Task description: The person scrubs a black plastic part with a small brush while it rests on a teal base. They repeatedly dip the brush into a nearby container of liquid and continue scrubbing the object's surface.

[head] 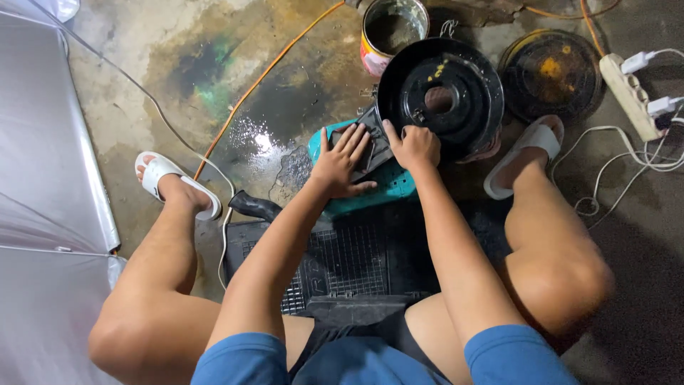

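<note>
My left hand lies flat, fingers spread, on a dark flat part resting on a teal plastic case. My right hand grips the lower rim of a round black metal housing with a centre hole and yellow marks inside. The housing stands tilted just beyond the teal case. Both forearms reach forward between my bare knees.
A rusty paint can stands behind the housing. A round wire fan guard lies at the right beside a white power strip with plugs and white cables. An orange cord crosses the wet concrete floor. A black plastic crate sits under me; silver sheeting lies left.
</note>
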